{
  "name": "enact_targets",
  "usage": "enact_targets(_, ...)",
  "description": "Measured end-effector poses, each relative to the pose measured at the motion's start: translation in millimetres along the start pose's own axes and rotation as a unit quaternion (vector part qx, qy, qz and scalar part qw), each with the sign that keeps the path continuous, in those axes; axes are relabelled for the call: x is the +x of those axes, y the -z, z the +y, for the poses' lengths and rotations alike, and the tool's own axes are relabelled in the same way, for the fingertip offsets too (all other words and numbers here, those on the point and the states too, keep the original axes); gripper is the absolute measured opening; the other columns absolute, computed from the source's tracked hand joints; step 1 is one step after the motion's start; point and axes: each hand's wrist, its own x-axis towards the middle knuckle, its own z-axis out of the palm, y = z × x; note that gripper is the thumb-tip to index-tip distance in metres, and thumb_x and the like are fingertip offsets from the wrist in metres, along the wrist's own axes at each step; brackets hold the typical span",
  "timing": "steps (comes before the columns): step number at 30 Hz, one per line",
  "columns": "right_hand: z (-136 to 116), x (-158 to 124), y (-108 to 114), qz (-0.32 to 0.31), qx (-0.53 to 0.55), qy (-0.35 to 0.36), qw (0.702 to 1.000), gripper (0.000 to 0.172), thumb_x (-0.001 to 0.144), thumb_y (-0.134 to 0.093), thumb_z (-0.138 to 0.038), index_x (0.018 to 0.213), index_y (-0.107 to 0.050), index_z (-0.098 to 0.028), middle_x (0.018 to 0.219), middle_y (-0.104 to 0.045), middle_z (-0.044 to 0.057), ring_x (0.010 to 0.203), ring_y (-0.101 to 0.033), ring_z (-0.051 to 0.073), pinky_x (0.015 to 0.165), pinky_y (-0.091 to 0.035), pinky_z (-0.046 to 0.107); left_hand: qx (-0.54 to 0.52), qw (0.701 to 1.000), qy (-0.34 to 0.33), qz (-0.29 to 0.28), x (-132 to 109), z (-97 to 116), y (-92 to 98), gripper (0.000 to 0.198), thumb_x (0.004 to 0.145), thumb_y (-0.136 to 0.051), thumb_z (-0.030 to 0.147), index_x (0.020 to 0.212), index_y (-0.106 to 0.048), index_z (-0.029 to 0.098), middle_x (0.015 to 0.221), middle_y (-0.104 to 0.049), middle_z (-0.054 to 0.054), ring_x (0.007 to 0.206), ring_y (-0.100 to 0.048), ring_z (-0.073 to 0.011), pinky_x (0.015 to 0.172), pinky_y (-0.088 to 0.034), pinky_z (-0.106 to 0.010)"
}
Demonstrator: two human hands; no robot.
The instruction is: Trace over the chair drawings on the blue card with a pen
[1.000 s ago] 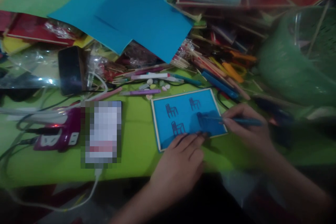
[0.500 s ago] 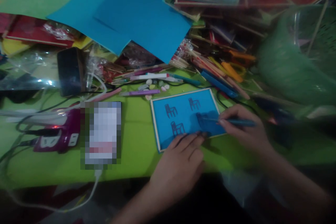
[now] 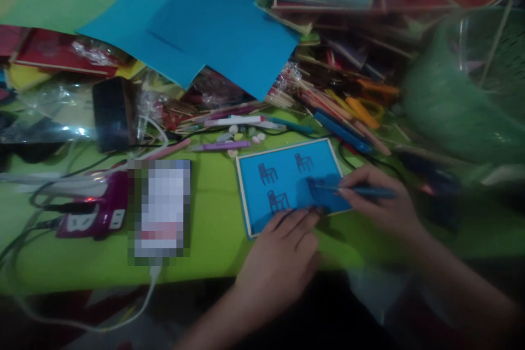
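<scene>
A blue card (image 3: 287,175) edged with pale sticks lies on the green tabletop, slightly turned. Three small chairs are drawn on it in dark ink, and a fourth dark shape is at the lower right. My right hand (image 3: 379,199) pinches a blue pen (image 3: 369,191), its tip over that fourth shape. Across the card's lower edge rests my left hand (image 3: 283,249), fingers stretched out and holding nothing; it covers part of the lower border. The shadow of my hands darkens the card's lower right.
Left of the card are a phone (image 3: 164,208) on a white cable and a purple power strip (image 3: 98,208). Behind lie pens, pebbles (image 3: 233,130), sticks, orange-handled scissors (image 3: 363,112) and large blue sheets (image 3: 205,22). A green basket (image 3: 455,93) stands at right.
My right hand and the pen have shifted very slightly left. My left hand and the card look unmoved; the view has shifted a little.
</scene>
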Motion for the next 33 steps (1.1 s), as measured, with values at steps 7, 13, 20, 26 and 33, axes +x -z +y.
enact_targets(7,4.0,-3.8,1.0,0.021,0.014,-0.031,0.999,0.01,0.089,-0.075,-0.038,0.085,-0.07,-0.029,0.08,-0.071,0.0,0.066,-0.065,0.02,0.059,-0.052,0.033,-0.004,1.0,0.002,-0.011,0.0,0.3,1.6,0.01,0.102,-0.058,0.024,0.105,-0.066,0.02,0.152,-0.062,-0.004,0.139,-0.056,-0.0215,0.119,-0.041,-0.042)
enact_targets(13,3.2,-3.0,1.6,0.028,0.023,-0.034,0.999,0.011,0.088,-0.076,-0.037,0.085,-0.07,-0.028,0.079,-0.07,0.0,0.067,-0.065,0.019,0.061,-0.052,0.033,-0.005,1.0,0.002,-0.004,0.1,0.2,1.2,0.011,0.102,-0.057,0.024,0.107,-0.066,0.019,0.15,-0.063,-0.004,0.138,-0.057,-0.021,0.118,-0.043,-0.042)
enact_targets(20,2.4,0.1,0.2,0.007,0.001,-0.003,1.0,0.009,0.088,-0.075,-0.037,0.085,-0.071,-0.029,0.08,-0.071,0.002,0.071,-0.068,0.022,0.064,-0.056,0.037,-0.004,1.0,0.002,-0.003,0.1,0.1,0.9,0.01,0.103,-0.057,0.024,0.105,-0.065,0.019,0.149,-0.064,-0.004,0.138,-0.057,-0.021,0.119,-0.042,-0.042)
enact_targets(26,1.2,0.5,0.1,0.002,-0.002,0.002,1.0,0.011,0.088,-0.075,-0.037,0.084,-0.071,-0.027,0.079,-0.071,0.002,0.069,-0.068,0.021,0.062,-0.055,0.035,-0.002,1.0,0.001,-0.014,-0.1,-0.3,0.5,0.01,0.102,-0.057,0.024,0.105,-0.066,0.02,0.151,-0.062,-0.005,0.139,-0.056,-0.0218,0.118,-0.043,-0.043)
enact_targets(33,3.1,-1.6,0.7,0.004,-0.004,-0.007,1.0,0.008,0.089,-0.073,-0.035,0.083,-0.07,-0.03,0.078,-0.07,0.002,0.067,-0.066,0.022,0.059,-0.054,0.036,-0.003,1.0,0.001,-0.009,0.4,0.5,1.9,0.01,0.103,-0.057,0.024,0.105,-0.065,0.019,0.152,-0.062,-0.004,0.138,-0.057,-0.0218,0.117,-0.043,-0.042)
